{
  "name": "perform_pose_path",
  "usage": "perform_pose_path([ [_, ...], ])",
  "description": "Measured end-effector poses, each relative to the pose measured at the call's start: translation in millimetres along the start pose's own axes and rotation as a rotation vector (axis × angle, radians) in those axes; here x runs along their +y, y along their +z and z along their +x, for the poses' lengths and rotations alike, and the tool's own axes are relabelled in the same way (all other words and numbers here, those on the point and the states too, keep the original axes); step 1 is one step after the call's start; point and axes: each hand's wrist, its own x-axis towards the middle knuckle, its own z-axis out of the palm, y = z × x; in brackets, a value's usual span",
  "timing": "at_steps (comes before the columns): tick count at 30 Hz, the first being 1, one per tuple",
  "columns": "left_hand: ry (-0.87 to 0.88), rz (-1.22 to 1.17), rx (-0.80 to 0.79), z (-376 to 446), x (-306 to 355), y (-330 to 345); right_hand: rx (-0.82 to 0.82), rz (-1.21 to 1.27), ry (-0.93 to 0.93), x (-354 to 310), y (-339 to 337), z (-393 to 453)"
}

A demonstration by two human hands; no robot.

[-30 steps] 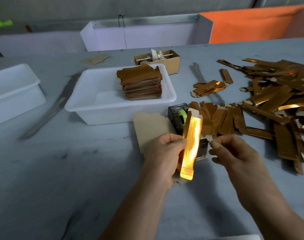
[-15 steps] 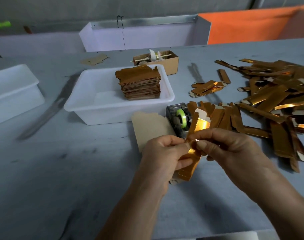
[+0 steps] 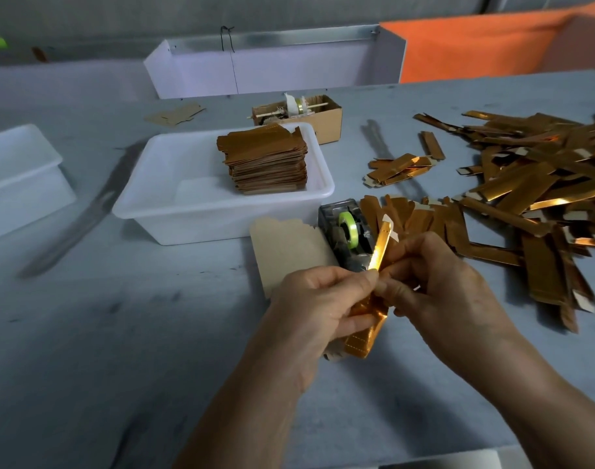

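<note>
Grey tabletop (image 3: 120, 333) spreads across the frame; at its centre the gold carton blank (image 3: 379, 247) stands tilted between my hands, my left hand (image 3: 316, 309) pinching its lower half, my right hand (image 3: 448, 292) pinching its middle, tape dispenser (image 3: 346, 231) just behind.

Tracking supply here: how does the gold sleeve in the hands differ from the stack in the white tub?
The gold sleeve is a single piece, held between the left hand and right hand; the stack is many pieces lying flat in the white tub. The sleeve looks narrow and folded; the stack's sheets look wider. The sleeve glints bright; the stack looks dull. Both seem gold-faced card.
</note>
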Motion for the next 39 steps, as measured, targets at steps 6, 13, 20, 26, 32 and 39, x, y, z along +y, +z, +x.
perform_pose_path([
  [6,0.096,0.021,0.091,-0.1,-8.7,4.0,0.038,-0.115,-0.008,-0.3,6.7,-2.1],
  [13,0.324,0.135,0.305,-4.9,-20.5,20.7,0.101,-0.280,-0.019,-8.7,4.7,-4.4],
  [20,0.466,0.183,0.377,-9.7,-15.4,14.7,0.018,-0.085,0.035,-3.9,-0.2,-1.6],
  [26,0.405,0.189,0.347,-9.0,-17.2,11.3,-0.112,0.405,0.171,-0.1,6.9,-3.7],
  [32,0.264,0.128,0.281,-13.3,-14.5,9.2,-0.162,0.523,0.235,1.6,11.7,-4.4],
  [39,0.099,0.131,0.215,-8.7,-9.5,-3.2,-0.239,0.424,0.281,9.2,8.1,-1.9],
])
